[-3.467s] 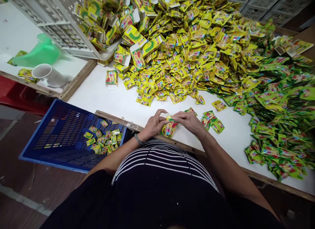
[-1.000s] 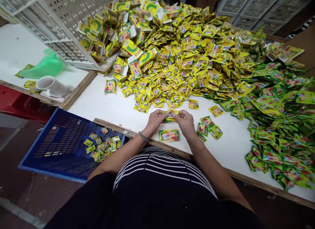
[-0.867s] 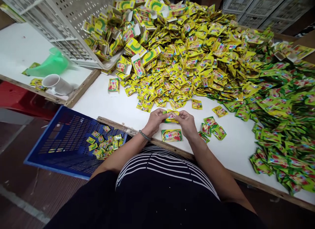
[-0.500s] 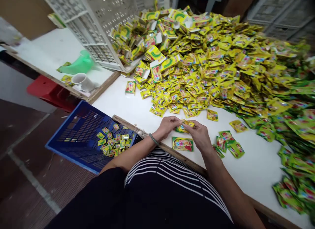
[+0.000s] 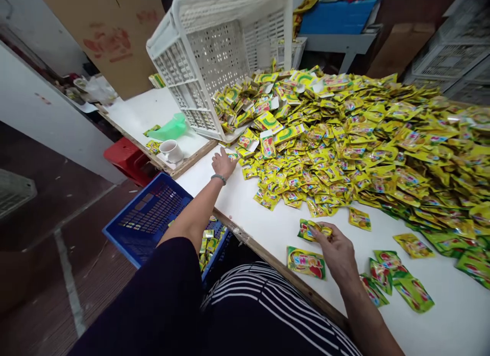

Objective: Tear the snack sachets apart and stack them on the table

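My left hand, with a beaded bracelet at the wrist, reaches out with fingers apart at a small yellow-green box, which they partly cover. Nearer me, my right hand pinches small yellow candy packets between thumb and fingers. A green-yellow packet shows just left of those fingertips; I cannot tell whether it is held too. Below it, a larger flat green-and-yellow pack with red fruit on it lies on the white table. Several green packets lie right of my right hand.
A big heap of yellow packets covers the far side. Opened small boxes spill from a tipped white crate. A blue crate with small boxes stands below the table edge. A white mug and green scoop stand left.
My left hand has left the packets by my right hand and stretched out left to the small box. The right hand keeps its packets. The view has swung left.
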{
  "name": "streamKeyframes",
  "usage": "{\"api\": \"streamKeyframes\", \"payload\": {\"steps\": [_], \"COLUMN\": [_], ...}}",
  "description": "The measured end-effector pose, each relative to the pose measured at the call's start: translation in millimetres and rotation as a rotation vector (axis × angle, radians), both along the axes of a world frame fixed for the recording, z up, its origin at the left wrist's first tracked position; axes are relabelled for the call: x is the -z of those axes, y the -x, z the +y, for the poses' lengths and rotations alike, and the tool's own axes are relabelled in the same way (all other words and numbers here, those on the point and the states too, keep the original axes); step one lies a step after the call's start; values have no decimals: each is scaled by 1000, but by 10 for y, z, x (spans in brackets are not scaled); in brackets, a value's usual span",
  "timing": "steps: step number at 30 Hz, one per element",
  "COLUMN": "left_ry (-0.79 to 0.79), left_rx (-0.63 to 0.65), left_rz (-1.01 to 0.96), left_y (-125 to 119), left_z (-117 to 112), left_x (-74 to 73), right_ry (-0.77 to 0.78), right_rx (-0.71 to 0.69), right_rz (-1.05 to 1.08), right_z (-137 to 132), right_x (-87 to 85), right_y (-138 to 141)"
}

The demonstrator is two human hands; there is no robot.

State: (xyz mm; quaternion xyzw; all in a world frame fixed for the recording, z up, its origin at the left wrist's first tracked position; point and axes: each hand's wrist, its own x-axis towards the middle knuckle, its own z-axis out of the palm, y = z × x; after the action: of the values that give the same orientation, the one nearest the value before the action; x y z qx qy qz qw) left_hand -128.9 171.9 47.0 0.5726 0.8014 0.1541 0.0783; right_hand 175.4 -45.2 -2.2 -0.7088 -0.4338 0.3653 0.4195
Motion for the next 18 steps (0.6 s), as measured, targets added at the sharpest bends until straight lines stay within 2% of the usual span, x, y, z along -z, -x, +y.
{"api": "streamKeyframes", "payload": {"steps": [2, 4, 7, 9, 11, 13, 16, 18], "left_ry": [128, 180, 243, 341, 403, 352, 262, 298], "left_rx": [49, 84, 103, 165, 289, 463, 794, 958], "left_rz": [64, 83, 128, 171, 209, 265, 361, 398], "left_y": [38, -8, -145, -218, -241, -212, -121, -63], "left_z": [48, -37, -357, -614, -809, -875, -727, -543], "left_x": [25, 63, 89, 56, -7, -63, -70, -37], "right_ry": [12, 32, 65, 69, 65, 47, 14, 7], "right_rx": [-19, -21, -10, -4, -15, -45, -82, -90], "right_rz": [-5, -37, -65, -72, -82, -89, -80, -75], "right_z": [-4, -26, -77, -101, -108, -98, -64, -45], "right_x": [18, 8, -24, -32, -32, -38, -66, -77], "right_y": [22, 3, -71, -116, -133, -121, -69, -41]}}
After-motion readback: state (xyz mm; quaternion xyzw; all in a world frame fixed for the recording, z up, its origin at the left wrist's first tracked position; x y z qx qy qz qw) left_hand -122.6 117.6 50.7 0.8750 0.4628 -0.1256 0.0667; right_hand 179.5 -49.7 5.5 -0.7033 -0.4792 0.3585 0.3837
